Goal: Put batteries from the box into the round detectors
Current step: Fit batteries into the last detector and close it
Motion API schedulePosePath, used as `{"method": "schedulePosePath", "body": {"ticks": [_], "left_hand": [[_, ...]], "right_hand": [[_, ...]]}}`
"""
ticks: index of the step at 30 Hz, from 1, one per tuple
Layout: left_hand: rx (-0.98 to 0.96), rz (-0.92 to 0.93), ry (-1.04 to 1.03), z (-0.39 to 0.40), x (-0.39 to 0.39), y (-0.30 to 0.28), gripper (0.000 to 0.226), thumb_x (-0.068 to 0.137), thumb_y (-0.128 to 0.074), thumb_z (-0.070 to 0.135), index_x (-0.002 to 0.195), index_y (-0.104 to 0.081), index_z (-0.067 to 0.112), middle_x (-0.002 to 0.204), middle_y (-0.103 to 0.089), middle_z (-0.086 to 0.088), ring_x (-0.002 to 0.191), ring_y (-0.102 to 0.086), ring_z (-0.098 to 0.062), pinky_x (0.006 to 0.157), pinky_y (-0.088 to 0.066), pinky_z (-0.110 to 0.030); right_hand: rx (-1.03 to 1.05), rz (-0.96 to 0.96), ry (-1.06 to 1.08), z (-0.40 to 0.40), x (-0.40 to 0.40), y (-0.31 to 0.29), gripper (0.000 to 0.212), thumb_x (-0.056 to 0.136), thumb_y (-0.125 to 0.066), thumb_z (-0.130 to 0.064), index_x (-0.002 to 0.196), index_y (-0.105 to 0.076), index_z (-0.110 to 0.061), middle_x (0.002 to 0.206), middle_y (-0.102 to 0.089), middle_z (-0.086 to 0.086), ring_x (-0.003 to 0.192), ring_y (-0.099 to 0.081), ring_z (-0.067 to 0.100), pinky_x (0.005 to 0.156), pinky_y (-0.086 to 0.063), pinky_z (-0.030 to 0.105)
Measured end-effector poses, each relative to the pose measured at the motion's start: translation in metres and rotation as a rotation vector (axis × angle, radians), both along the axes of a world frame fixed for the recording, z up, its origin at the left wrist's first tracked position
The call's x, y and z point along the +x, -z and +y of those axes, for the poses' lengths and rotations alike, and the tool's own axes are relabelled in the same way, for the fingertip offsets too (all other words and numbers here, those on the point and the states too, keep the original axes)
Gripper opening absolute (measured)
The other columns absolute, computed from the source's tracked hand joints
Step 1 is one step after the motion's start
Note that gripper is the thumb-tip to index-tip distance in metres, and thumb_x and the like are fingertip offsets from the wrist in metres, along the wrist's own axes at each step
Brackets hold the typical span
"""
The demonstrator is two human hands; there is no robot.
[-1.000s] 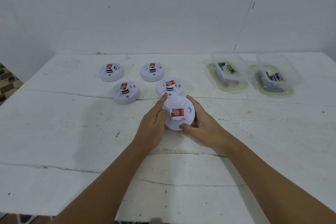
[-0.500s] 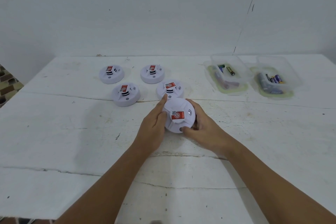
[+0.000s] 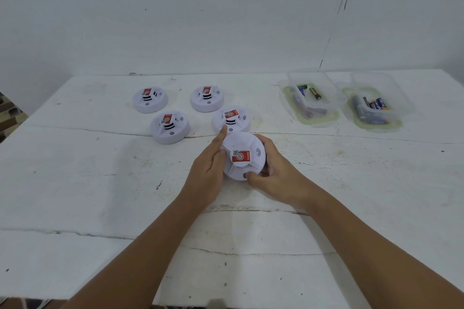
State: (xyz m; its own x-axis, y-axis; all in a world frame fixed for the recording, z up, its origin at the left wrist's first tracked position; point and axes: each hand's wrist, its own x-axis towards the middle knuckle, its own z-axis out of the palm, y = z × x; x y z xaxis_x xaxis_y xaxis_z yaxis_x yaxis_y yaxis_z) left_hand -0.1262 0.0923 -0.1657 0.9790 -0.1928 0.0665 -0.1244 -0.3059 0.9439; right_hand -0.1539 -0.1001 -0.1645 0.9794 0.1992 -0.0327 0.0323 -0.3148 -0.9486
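A round white detector with a red label sits between both hands at the table's middle, tilted toward me. My left hand clasps its left side, thumb along the rim. My right hand grips its right side, thumb pressed on the front edge. Several more white detectors lie behind it: one just beyond, one to the left, two at the back. Two clear plastic boxes at the right hold batteries.
The white table has cracks running across it. A white wall stands right behind the table's far edge. Its near edge runs along the bottom of the view, and a patterned floor shows at the far left.
The detector in my hands has turned a little, its red label now lying flatter. Both hands have kept their grip at the same spot.
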Motion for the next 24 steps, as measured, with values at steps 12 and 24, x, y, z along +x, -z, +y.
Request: {"method": "schedulePosePath", "body": {"ticks": [12, 24], "left_hand": [[0.012, 0.001, -0.002, 0.0004, 0.0018, 0.0023, 0.051, 0.111, -0.034, 0.013, 0.158, -0.038, 0.033, 0.159, -0.043, 0.015, 0.131, -0.039, 0.021, 0.102, -0.033, 0.000], [-0.011, 0.031, -0.021, -0.0018, 0.0012, -0.0004, 0.049, 0.111, -0.034, 0.014, 0.157, -0.041, 0.031, 0.155, -0.047, 0.012, 0.117, -0.045, 0.029, 0.090, -0.037, 0.002]], "right_hand": [[-0.012, -0.017, -0.002, -0.0005, 0.0006, -0.0005, 0.077, 0.089, -0.066, -0.006, 0.149, -0.035, -0.042, 0.133, -0.060, -0.015, 0.122, -0.062, 0.012, 0.102, -0.056, 0.045], [0.033, 0.025, -0.001, -0.0010, 0.0002, -0.0020, 0.078, 0.086, -0.066, -0.013, 0.151, -0.034, -0.042, 0.139, -0.059, -0.016, 0.127, -0.060, 0.009, 0.107, -0.054, 0.041]]}}
